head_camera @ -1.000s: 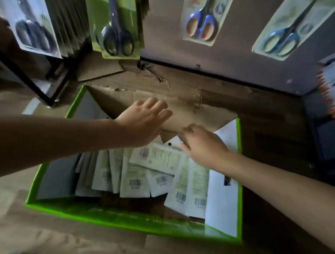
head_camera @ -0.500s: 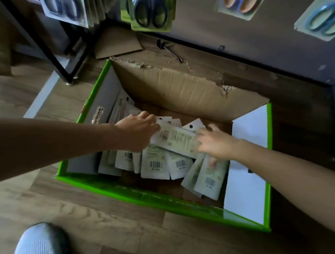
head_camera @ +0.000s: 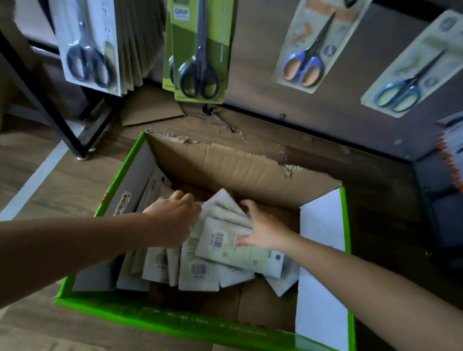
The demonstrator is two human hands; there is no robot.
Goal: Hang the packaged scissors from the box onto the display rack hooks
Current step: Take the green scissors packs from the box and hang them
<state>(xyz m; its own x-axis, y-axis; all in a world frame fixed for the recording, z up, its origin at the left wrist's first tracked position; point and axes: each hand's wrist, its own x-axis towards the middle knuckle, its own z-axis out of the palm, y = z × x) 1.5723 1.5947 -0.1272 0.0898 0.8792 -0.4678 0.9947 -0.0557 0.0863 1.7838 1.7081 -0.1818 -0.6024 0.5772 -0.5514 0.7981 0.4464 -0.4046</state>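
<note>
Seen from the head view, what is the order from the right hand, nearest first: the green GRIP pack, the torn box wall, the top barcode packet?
1. Top barcode packet, touching the right hand.
2. Torn box wall, just behind.
3. Green GRIP pack, hanging up left.

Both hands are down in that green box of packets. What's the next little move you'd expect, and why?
Likely the right hand pinches the top packet and lifts it out of the box. It lies flat on that packet, gripping nothing, while the left hand rests on the pile beside it; the hanging scissors are up above.
</note>
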